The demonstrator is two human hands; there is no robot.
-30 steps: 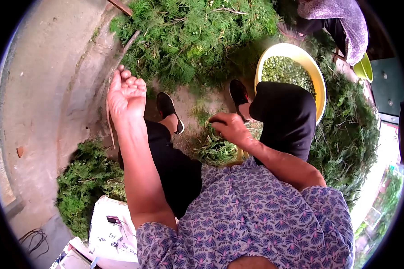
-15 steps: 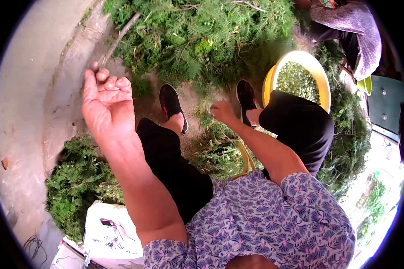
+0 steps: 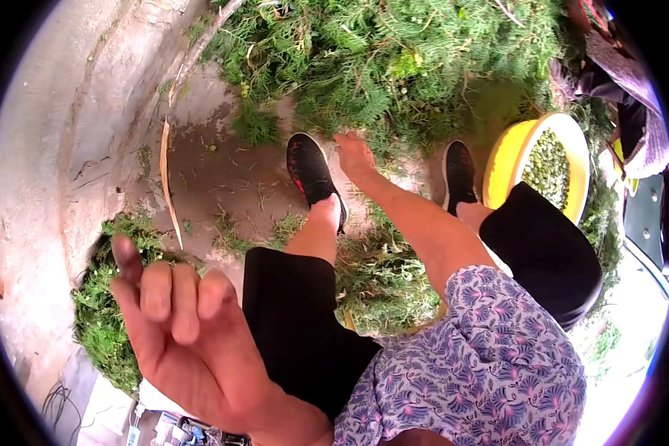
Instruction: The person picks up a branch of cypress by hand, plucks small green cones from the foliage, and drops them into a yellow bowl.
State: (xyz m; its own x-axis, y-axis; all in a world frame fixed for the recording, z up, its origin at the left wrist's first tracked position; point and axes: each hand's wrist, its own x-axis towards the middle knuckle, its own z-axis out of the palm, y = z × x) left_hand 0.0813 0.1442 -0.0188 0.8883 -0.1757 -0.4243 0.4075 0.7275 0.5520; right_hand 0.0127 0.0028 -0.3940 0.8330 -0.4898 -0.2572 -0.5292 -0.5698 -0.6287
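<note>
My left hand is raised at the lower left, palm up, with the thumb and forefinger pressed together and the other fingers curled. Anything between the fingertips is too small to make out. My right hand reaches down beside a black and red shoe, its fingers slightly apart at the near edge of a heap of green cut branches; nothing shows in it. More cut greenery lies between my legs.
A yellow tub of small green berries stands by my right knee. A co-worker's patterned sleeve shows at the upper right. A long pale strip lies at the left, near a greenery pile.
My left hand has come down and nearer the camera. My right hand has moved forward to the heap's edge. The view has shifted, so tub and shoes appear further right.
</note>
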